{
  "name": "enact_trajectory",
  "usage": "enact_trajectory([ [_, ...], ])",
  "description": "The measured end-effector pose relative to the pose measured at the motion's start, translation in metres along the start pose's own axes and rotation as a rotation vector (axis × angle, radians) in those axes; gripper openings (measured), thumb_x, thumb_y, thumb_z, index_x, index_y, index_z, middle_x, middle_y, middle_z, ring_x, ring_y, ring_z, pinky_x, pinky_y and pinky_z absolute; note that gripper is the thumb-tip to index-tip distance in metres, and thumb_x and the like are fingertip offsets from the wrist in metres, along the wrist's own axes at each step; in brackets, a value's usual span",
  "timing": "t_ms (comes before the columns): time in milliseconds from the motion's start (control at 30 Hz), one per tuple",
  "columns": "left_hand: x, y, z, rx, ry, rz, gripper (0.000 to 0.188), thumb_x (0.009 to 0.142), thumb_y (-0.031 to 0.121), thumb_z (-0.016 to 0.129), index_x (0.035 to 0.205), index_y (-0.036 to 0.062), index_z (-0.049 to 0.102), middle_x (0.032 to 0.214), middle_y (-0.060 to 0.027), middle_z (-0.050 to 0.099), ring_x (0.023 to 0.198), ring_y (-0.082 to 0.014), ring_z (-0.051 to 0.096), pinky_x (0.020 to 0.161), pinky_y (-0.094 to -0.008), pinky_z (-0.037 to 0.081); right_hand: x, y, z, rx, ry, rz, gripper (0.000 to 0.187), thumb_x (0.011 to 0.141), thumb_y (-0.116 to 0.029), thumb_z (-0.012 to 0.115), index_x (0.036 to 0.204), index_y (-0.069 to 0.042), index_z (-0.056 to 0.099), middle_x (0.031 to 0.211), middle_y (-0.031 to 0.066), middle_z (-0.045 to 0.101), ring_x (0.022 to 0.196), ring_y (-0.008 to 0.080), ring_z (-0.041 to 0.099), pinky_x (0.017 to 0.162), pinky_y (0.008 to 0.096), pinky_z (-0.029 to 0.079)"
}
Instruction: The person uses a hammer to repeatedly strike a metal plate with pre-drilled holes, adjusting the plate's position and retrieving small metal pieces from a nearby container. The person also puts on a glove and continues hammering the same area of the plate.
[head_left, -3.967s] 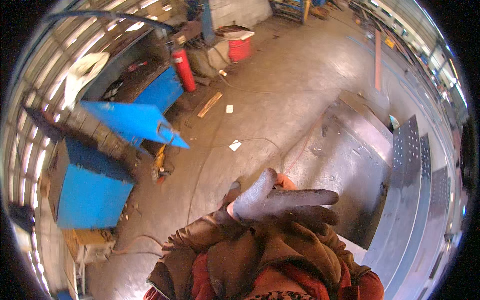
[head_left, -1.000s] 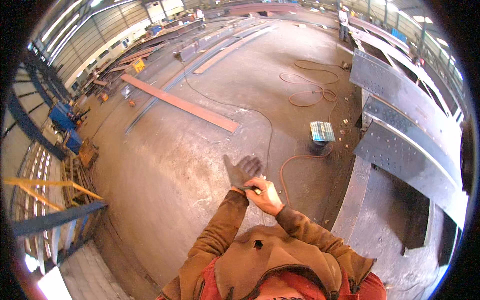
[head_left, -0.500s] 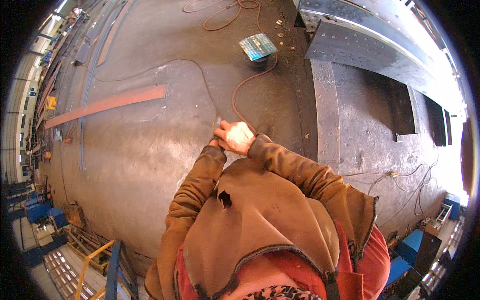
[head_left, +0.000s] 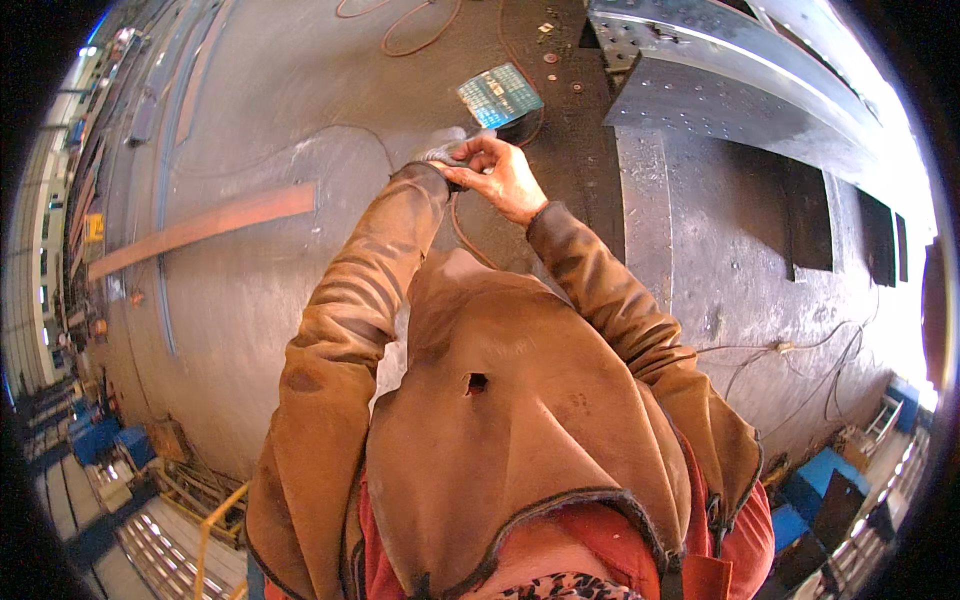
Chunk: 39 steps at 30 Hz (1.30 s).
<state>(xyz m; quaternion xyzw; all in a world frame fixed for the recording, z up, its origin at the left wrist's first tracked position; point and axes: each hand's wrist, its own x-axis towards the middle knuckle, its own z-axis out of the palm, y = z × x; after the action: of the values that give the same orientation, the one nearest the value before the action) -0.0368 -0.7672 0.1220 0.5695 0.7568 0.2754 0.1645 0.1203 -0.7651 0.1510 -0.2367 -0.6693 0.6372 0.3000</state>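
Note:
A grey knit glove [head_left: 437, 154] is on my left hand [head_left: 455, 143], which reaches out ahead of me over the floor. Its fingers are blurred and partly covered. My bare right hand [head_left: 507, 182] is closed at the left wrist, thumb and fingers pinching the glove's cuff by the brown sleeve [head_left: 372, 235]. Just beyond both hands a flat blue-green box or packet with printing [head_left: 500, 97] rests on a dark round object, mostly hidden under it.
Large drilled steel beams [head_left: 720, 105] stand at the right. A rust-red flat bar [head_left: 210, 228] lies on the metal surface at left. A reddish hose [head_left: 415, 45] loops at the far side, and cables [head_left: 780, 348] lie at right. Yellow railing [head_left: 205, 540] stands lower left.
Both hands have moved forward, away from my body, towards the blue-green packet. The grey glove on my left hand now shows, and my right fingers are at its cuff.

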Motion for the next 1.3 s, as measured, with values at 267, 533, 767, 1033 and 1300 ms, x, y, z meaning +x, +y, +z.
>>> enact_trajectory([
  [267, 0.11, 0.014, 0.068, 0.409, -0.161, 0.35, 0.064, 0.091, 0.058, 0.052, 0.144, 0.0216, 0.049, 0.142, -0.0182, 0.052, 0.133, -0.0419, 0.047, 0.1, -0.0658, 0.038, 0.063, -0.02, -0.086, -0.961, 0.12, -0.226, 0.027, 0.09, -0.032, 0.07, 0.106, -0.011, 0.068, 0.078, 0.015, 0.07, 0.076, 0.037, 0.07, 0.066, 0.0437, 0.054],
  [533, 0.231, -0.001, 0.123, 0.61, -0.218, 0.638, 0.061, 0.093, 0.054, 0.051, 0.147, 0.0266, 0.046, 0.144, -0.0163, 0.049, 0.134, -0.0419, 0.045, 0.098, -0.068, 0.038, 0.148, 0.01, -0.158, -1.179, 0.07, -0.143, 0.017, 0.092, -0.02, 0.061, 0.097, -0.005, 0.066, 0.085, 0.0161, 0.069, 0.08, 0.0373, 0.069, 0.07, 0.0484, 0.055],
  [767, 0.313, -0.037, 0.175, 0.736, -0.257, 0.862, 0.059, 0.094, 0.05, 0.051, 0.149, 0.0311, 0.043, 0.146, -0.0146, 0.048, 0.136, -0.0419, 0.043, 0.096, -0.0699, 0.038, 0.201, 0.068, -0.176, -0.335, 0.458, 0.232, 0.03, 0.095, -0.026, 0.06, 0.099, 0.002, 0.067, 0.082, 0.0207, 0.069, 0.078, 0.0352, 0.068, 0.074, 0.0451, 0.053],
  [1033, 0.359, 0.044, 0.175, 0.546, -1.016, 0.568, 0.07, 0.094, 0.052, 0.051, 0.156, 0.0292, 0.032, 0.162, -0.0178, 0.032, 0.146, -0.0437, 0.034, 0.106, -0.0712, 0.035, 0.21, 0.074, -0.226, -0.148, 0.329, 0.421, 0.044, 0.095, -0.04, 0.066, 0.08, 0.001, 0.063, 0.062, 0.0038, 0.049, 0.062, 0.0115, 0.047, 0.053, 0.0358, 0.038],
  [1300, 0.388, 0.07, 0.204, 0.29, -0.99, 0.283, 0.081, 0.089, 0.061, 0.053, 0.158, 0.028, 0.027, 0.161, -0.0188, 0.033, 0.144, -0.0432, 0.035, 0.105, -0.0717, 0.035, 0.251, 0.069, -0.298, -0.876, 0.289, 0.331, 0.034, 0.078, -0.036, 0.073, 0.086, -0.003, 0.07, 0.08, 0.0237, 0.069, 0.075, 0.0418, 0.07, 0.069, 0.0492, 0.055],
])
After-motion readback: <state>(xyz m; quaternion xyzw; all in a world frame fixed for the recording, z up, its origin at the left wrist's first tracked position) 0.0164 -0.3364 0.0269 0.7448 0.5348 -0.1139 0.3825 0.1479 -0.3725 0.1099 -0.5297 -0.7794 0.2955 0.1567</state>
